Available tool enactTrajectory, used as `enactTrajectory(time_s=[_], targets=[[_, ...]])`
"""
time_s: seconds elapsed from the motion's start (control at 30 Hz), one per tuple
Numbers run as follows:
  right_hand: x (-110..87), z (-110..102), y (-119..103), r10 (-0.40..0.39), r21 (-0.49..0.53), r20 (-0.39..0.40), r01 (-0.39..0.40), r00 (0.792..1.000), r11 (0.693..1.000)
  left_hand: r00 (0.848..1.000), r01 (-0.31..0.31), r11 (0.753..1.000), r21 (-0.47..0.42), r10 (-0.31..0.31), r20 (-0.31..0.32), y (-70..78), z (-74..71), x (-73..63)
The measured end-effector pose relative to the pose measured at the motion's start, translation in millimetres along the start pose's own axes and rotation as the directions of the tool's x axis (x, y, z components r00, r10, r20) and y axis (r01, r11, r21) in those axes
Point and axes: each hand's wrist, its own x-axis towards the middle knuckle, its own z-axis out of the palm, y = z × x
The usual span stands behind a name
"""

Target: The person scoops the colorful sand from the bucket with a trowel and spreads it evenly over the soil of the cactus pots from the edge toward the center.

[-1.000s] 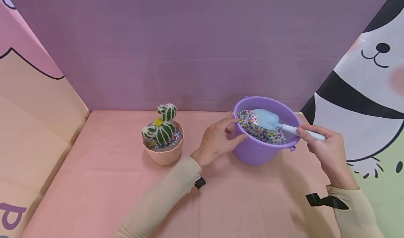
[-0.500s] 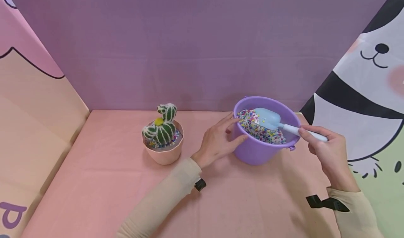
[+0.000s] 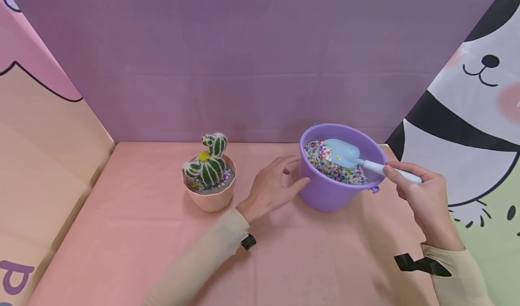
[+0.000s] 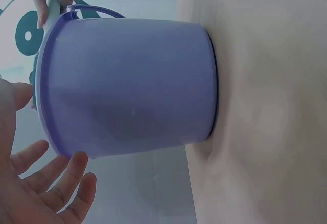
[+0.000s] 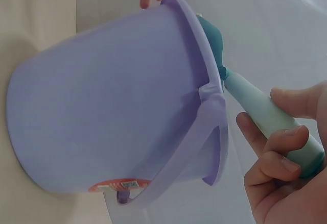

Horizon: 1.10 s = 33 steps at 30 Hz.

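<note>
Left hand [image 3: 268, 191], empty with fingers apart, and right hand [image 3: 424, 193], gripping the blue scoop [image 3: 354, 159] by its handle [image 3: 373, 165] (the proper hold for probably light, stiff, smooth plastic), flank the purple bucket [image 3: 329, 194] on the counter [image 3: 134, 238], inside which the blade [image 3: 343, 151] lies against loose beads [image 3: 345, 175].

Downward view, near wrist views, shared bucket [image 3: 331, 197]

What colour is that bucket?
The bucket is purple; the head view shows it best.
</note>
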Motion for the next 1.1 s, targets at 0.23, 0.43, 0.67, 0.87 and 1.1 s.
enactTrajectory(time_s=[0.23, 0.43, 0.67, 0.87, 1.1], targets=[[-2.5, 8, -4, -0.026, 0.050, 0.029, 0.025, 0.999, 0.998, 1.000, -0.005, 1.000, 0.020, 0.005, -0.013, -5.9, -10.1, -10.1], [-2.6, 16, -6, -0.050, 0.074, 0.052, 0.046, 0.997, 0.996, 1.000, -0.002, 1.000, 0.019, 0.002, -0.009, -6.1, -23.7, -21.3], [-1.9, 25, -7, -0.065, 0.127, 0.053, 0.058, 0.996, 0.990, 1.000, -0.021, 1.000, 0.009, 0.022, -0.023, -7.0, -40.1, -34.6], [-3.9, 32, -7, -0.058, 0.124, 0.053, 0.051, 0.997, 0.991, 0.998, -0.035, 0.999, -0.010, 0.035, -0.044, -7.8, -51.2, -44.2], [-10.5, 40, -5, -0.050, -0.028, 0.056, 0.052, 0.997, 0.998, 0.994, -0.061, 0.998, -0.012, 0.060, -0.087, -15.8, -59.1, -56.0]])
